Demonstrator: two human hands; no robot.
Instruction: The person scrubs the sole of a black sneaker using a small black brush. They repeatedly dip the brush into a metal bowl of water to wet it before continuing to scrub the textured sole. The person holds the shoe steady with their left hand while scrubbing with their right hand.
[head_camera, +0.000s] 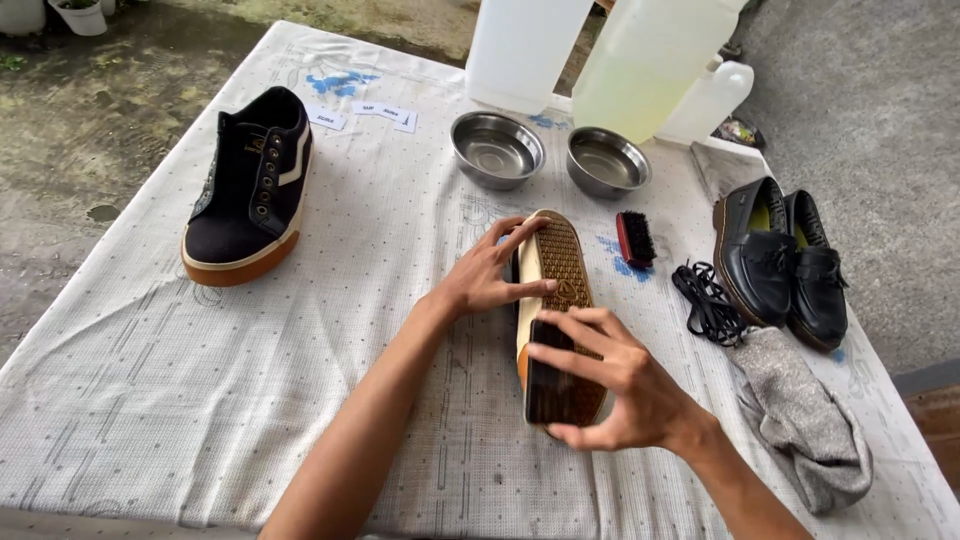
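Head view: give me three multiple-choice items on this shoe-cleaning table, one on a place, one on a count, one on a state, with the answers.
1. Where does the small red-backed brush lie?
A. inside a bowl
B. on the cloth right of the upturned sneaker
C. on the black loafers

2. How many steel bowls stand on the table?
A. one
B. two
C. four

3. How is the sneaker under the hands placed?
A. on its side, its sole showing
B. upright, laces up
C. inside a bowl

Answers:
1 B, it lies on the cloth between sneaker and loafers.
2 B, two sit side by side near the jugs.
3 A, the left hand steadies it while the right hand holds a dark brush on the patterned sole.
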